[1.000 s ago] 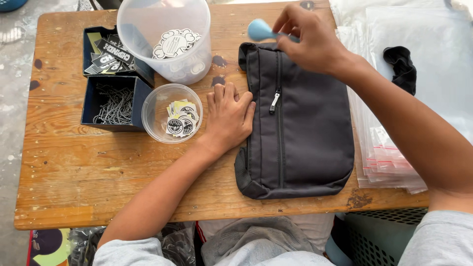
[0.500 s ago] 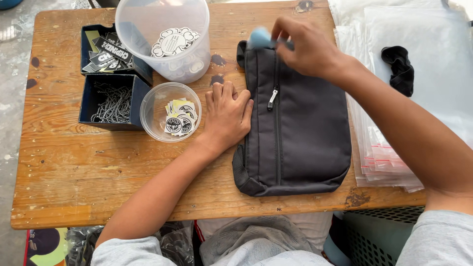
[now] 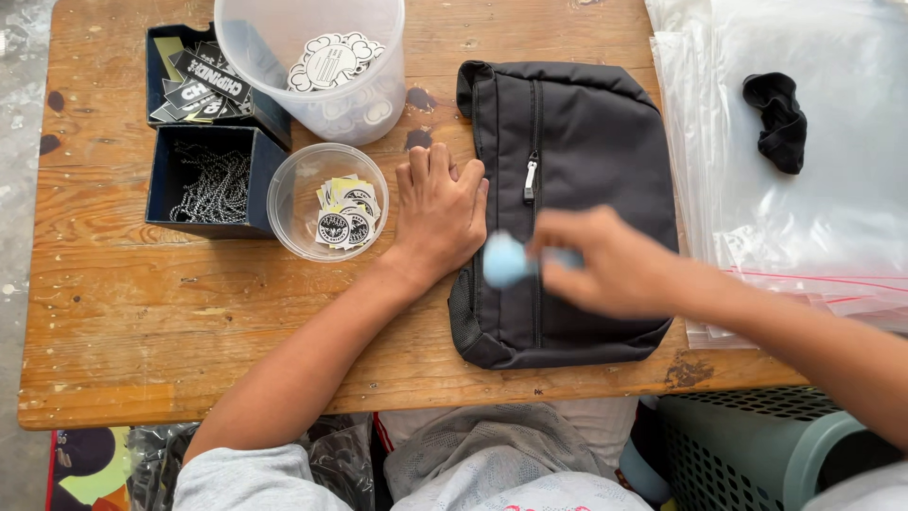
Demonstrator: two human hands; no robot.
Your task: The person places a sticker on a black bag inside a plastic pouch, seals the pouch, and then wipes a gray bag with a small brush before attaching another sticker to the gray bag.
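The black pouch [image 3: 567, 208] lies flat on the worktop [image 3: 123, 312]; it looks soft and light, best pinned by its edge. The left hand [image 3: 440, 213] presses there, open-palmed. The blurred right hand [image 3: 610, 265] pinches a pale-blue object [image 3: 504, 260], perhaps a cloth. Tubs [image 3: 326, 201], bags [image 3: 832, 218] crowd both sides.

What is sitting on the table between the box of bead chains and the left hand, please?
In the head view, a small clear round tub of stickers lies between chain box and left hand.
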